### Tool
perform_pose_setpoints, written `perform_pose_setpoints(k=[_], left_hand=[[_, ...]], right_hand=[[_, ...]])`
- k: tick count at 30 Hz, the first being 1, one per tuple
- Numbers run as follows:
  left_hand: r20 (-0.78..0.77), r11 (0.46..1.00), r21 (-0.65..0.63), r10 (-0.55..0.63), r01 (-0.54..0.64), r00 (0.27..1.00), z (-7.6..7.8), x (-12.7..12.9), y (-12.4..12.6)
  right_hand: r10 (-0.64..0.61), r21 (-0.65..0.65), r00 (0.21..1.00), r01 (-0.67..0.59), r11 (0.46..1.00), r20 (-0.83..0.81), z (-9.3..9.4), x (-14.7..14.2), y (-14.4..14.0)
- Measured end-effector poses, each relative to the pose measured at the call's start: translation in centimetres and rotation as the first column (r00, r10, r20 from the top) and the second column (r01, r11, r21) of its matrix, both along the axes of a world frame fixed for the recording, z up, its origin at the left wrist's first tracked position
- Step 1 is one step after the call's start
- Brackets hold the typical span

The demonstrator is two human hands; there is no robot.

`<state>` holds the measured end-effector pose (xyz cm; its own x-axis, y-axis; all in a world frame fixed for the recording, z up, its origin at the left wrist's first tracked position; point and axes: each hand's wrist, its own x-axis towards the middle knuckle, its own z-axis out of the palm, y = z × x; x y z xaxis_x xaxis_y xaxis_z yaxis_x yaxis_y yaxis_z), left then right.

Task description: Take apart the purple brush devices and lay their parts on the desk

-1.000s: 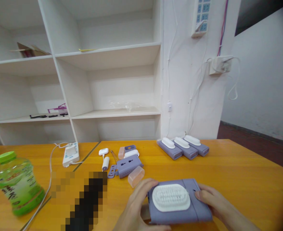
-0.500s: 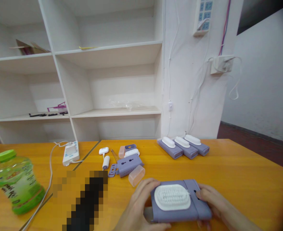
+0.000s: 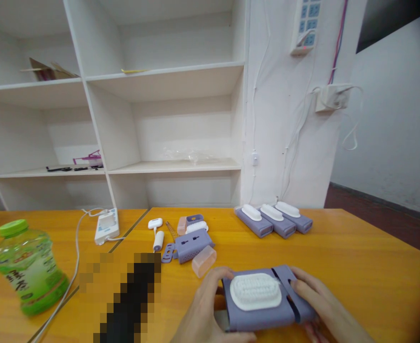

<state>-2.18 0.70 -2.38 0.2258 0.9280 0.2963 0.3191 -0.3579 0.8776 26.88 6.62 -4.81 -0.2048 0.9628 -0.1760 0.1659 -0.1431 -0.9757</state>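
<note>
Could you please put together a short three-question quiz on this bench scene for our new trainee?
1. True or false: both hands grip the lilac plastic case topped by a white oval brush.
2. How many matching lilac cases sit in a row near the wall?
3. Which stands at the far left of the orange wooden table: A) green drink bottle, B) red mug?

Key: 1 true, left hand and right hand; 2 three; 3 A.
</note>
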Motion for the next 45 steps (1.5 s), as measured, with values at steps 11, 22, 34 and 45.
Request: perform_pose_setpoints(k=[11,22,34,45], left_hand=[[0.356,0.996,-0.089,0.052,-0.022,0.933,-4.0,1.7,2.3],[0.012,0.999,-0.015,0.032,-0.032,0.999,-3.4,1.0,0.6],[-0.690,0.993,0.114,0.111,-0.045,0.716,4.6,-1.2,-0.9],[-0.431,0.811,0.368,0.582,-0.455,0.689,1.0,-2.4,2.7]], right_hand=[[0.001,-0.257,0.921,-0.110,0.960,-0.391,2.3,-1.8,-1.1],[-0.061,-0.182,0.929,-0.007,0.983,-0.365,3.7,-3.2,-2.2],[-0.356,-0.229,0.812,0.278,0.933,-0.462,4.7,0.8,0.7],[-0.322,-0.171,0.837,0.273,0.947,-0.442,5.4,-0.6,-0.4]])
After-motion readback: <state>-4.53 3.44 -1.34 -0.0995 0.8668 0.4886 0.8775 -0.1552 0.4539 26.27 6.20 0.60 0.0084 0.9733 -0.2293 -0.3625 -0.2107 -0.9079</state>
